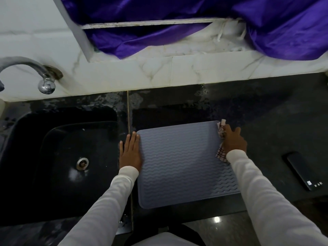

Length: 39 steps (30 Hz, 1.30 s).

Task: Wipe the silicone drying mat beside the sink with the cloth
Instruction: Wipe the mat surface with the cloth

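A grey silicone drying mat (181,164) with wavy ridges lies flat on the black counter, just right of the sink. My left hand (130,150) rests flat with fingers straight on the mat's left edge, holding nothing. My right hand (233,141) presses a white cloth (221,153) with dark checks onto the mat's far right corner. The cloth shows above and below my fingers; most of it is hidden under the hand.
A black sink (58,157) with a metal drain sits left of the mat, with a chrome tap (44,80) on the marble wall behind it. A dark phone (302,173) lies on the counter (275,112) at the right. Purple fabric (159,18) hangs above.
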Available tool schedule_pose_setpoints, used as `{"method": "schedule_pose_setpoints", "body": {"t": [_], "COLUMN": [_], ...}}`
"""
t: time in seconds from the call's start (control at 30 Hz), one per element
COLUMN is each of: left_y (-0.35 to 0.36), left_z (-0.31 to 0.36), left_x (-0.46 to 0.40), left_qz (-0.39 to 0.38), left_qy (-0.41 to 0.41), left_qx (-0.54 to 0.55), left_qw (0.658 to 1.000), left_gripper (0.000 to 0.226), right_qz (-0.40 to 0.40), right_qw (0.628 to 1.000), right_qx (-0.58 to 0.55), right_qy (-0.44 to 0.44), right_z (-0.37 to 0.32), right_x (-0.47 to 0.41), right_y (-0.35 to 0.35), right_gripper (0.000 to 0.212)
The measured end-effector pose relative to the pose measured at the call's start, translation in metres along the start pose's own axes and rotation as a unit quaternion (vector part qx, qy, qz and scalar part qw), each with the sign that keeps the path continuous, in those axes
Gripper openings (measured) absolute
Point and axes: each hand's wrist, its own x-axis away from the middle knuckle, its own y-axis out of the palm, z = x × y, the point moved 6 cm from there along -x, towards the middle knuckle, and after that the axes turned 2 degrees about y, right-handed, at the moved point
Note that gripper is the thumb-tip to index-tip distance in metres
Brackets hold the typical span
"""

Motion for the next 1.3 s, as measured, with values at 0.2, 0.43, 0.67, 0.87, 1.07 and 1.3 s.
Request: {"method": "schedule_pose_setpoints", "body": {"t": [0.2,0.43,0.67,0.87,1.07,1.3], "left_y": [0.0,0.001,0.001,0.002,0.002,0.003], "left_z": [0.003,0.0,-0.002,-0.005,-0.005,-0.004], "left_x": [-0.001,-0.001,-0.002,-0.002,-0.003,-0.004], "left_qz": [0.002,-0.027,-0.029,-0.016,-0.015,-0.013], "left_qy": [0.0,0.008,0.017,0.024,0.024,0.022], "left_qx": [0.014,0.009,0.016,0.003,0.002,0.002], "left_qw": [1.0,1.0,0.999,1.0,1.0,1.0], "left_gripper": [0.064,0.068,0.07,0.069,0.065,0.066], "right_qz": [0.045,-0.096,0.022,-0.017,0.011,0.014], "right_qw": [0.986,0.958,0.955,0.975,0.996,1.0], "right_qx": [-0.129,-0.11,0.005,0.024,-0.018,0.022], "right_qy": [-0.092,-0.247,-0.294,-0.222,-0.088,-0.009], "right_z": [-0.071,-0.231,-0.203,-0.133,-0.038,0.025], "right_x": [0.054,0.184,0.179,0.139,0.09,0.055], "right_y": [-0.013,0.063,0.063,0.059,0.04,0.024], "right_gripper": [0.049,0.065,0.08,0.066,0.055,0.045]}}
